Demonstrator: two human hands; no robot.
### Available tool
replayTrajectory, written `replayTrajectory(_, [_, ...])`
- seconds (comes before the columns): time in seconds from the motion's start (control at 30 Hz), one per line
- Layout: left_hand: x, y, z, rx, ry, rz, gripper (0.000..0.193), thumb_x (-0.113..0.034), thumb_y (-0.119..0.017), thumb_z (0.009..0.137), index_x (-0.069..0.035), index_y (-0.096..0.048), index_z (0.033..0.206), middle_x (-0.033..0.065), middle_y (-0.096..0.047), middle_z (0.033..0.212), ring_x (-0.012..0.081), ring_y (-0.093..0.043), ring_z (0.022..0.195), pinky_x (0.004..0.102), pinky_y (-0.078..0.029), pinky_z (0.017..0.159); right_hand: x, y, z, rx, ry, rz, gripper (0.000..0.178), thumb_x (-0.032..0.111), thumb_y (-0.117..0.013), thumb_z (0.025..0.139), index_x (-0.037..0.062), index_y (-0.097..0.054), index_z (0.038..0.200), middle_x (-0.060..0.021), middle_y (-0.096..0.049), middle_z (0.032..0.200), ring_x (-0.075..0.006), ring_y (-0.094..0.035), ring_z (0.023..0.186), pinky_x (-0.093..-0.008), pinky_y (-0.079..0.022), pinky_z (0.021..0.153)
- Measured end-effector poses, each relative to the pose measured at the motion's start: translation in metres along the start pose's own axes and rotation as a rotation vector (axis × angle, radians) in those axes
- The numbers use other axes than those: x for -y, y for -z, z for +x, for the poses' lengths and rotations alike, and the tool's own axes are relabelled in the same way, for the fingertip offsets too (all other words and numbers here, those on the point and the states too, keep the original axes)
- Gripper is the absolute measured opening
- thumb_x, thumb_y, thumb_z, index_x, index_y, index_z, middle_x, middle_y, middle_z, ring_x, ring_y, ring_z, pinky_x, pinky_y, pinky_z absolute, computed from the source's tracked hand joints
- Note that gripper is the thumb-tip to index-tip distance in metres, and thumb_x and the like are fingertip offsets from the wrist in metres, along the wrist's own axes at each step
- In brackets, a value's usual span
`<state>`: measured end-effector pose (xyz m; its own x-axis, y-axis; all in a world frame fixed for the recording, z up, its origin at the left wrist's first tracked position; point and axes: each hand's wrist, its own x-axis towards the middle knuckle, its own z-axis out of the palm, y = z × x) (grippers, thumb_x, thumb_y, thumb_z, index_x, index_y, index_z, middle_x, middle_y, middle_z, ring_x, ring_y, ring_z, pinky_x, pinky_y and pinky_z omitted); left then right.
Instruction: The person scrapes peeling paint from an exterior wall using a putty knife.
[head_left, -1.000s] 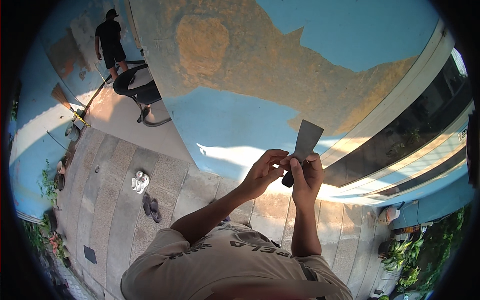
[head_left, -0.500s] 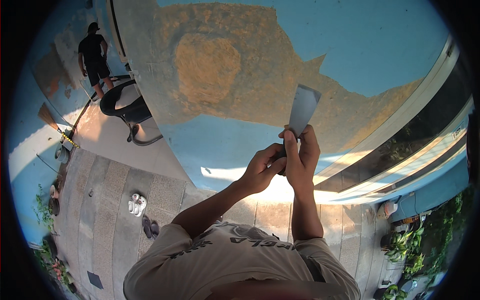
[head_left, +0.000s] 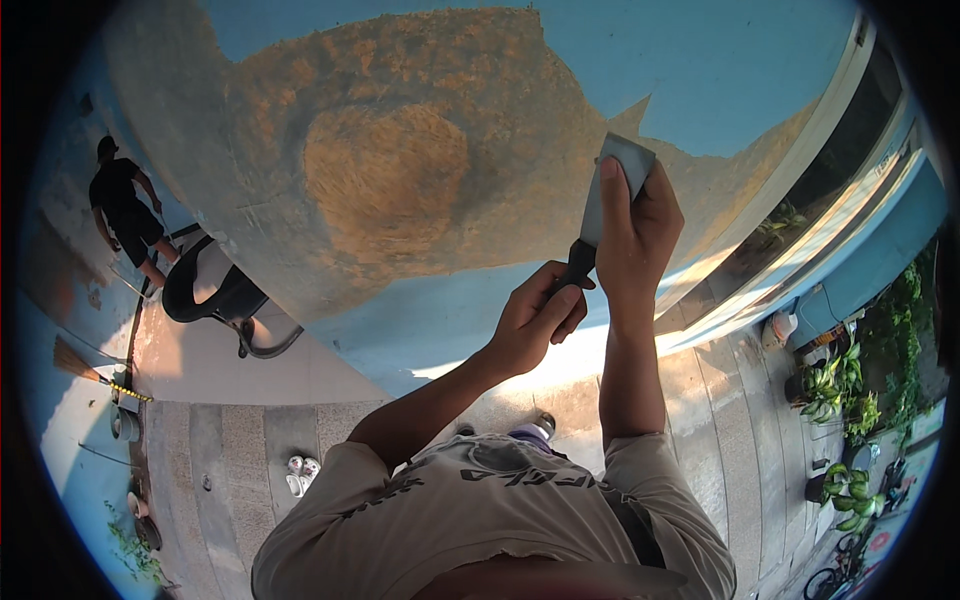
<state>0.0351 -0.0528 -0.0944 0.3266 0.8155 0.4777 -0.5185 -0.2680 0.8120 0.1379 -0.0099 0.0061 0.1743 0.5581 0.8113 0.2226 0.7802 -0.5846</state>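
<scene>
My left hand (head_left: 537, 318) is closed around the black handle of a putty knife (head_left: 592, 215), which tilts upward in front of the wall. Higher up, my right hand (head_left: 640, 235) pinches its wide metal blade, the thumb lying flat on the face and the fingers around the far side and edge. The blade's broad end shows above the thumb. Behind both hands stands a blue wall (head_left: 700, 70) with a large bare grey-brown patch (head_left: 520, 150). A rounder, more orange area (head_left: 388, 170) lies within that patch; whether the blade touches the wall I cannot tell.
Left of the wall are a black chair (head_left: 215, 290) and a person in dark clothes (head_left: 125, 205). A broom (head_left: 85, 362) leans farther left. White clogs (head_left: 302, 475) lie on the paved floor (head_left: 230, 440). A window (head_left: 790, 225) and potted plants (head_left: 835, 385) are at right.
My right hand has slid up from near the handle onto the blade, while my left hand keeps the handle. The view has shifted, so the person and chair appear farther left and lower.
</scene>
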Motion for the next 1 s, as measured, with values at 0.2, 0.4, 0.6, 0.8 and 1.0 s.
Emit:
replayTrajectory(0.2, [-0.008, 0.013, 0.028, 0.017, 0.017, -0.149, 0.022, -0.022, -0.043, 0.104, -0.002, -0.051, 0.109, 0.0004, -0.049, 0.066, 0.0042, -0.036, 0.047, 0.0221, -0.033, 0.045, 0.002, -0.024, 0.03, -0.064, 0.074, -0.166, 0.02, 0.009, -0.058, 0.094, 0.0007, -0.049, 0.078, -0.0038, -0.049, 0.053, -0.0069, -0.041, 0.046, -0.0279, -0.032, 0.043])
replayTrajectory(0.4, [-0.012, 0.019, 0.043, 0.005, 0.04, -0.209, 0.025, -0.03, -0.044, 0.104, -0.006, -0.049, 0.099, -0.0002, -0.045, 0.06, 0.0054, -0.034, 0.044, 0.0238, -0.032, 0.041, -0.007, -0.034, 0.044, -0.037, 0.089, -0.253, 0.024, 0.008, -0.057, 0.094, 0.0008, -0.044, 0.075, -0.0071, -0.049, 0.052, -0.0096, -0.041, 0.043, -0.0305, -0.032, 0.041])
replayTrajectory(0.6, [-0.007, 0.028, 0.05, 0.036, 0.018, -0.251, 0.025, -0.031, -0.044, 0.104, -0.007, -0.049, 0.1, -0.001, -0.043, 0.059, 0.0052, -0.034, 0.045, 0.0231, -0.032, 0.042, -0.007, -0.043, 0.049, -0.059, 0.101, -0.28, 0.026, 0.009, -0.057, 0.094, 0.001, -0.043, 0.073, -0.0074, -0.047, 0.051, -0.0115, -0.04, 0.042, -0.0312, -0.032, 0.041])
replayTrajectory(0.8, [-0.002, 0.033, 0.052, 0.063, 0.032, -0.346, 0.024, -0.025, -0.045, 0.104, -0.003, -0.054, 0.105, -0.0012, -0.044, 0.057, 0.005, -0.034, 0.044, 0.0239, -0.032, 0.042, -0.013, -0.044, 0.047, -0.079, 0.134, -0.311, 0.026, 0.008, -0.058, 0.093, 0.0014, -0.043, 0.073, -0.0069, -0.045, 0.049, -0.0121, -0.038, 0.04, -0.0313, -0.03, 0.04])
replayTrajectory(1.0, [-0.001, 0.037, 0.052, 0.062, 0.037, -0.351, 0.022, -0.023, -0.044, 0.105, -0.003, -0.052, 0.105, -0.0009, -0.043, 0.057, 0.0056, -0.035, 0.044, 0.0243, -0.033, 0.042, -0.014, -0.047, 0.044, -0.117, 0.155, -0.336, 0.026, 0.007, -0.059, 0.092, 0.0019, -0.043, 0.073, -0.0065, -0.044, 0.048, -0.0129, -0.039, 0.038, -0.0311, -0.029, 0.039])
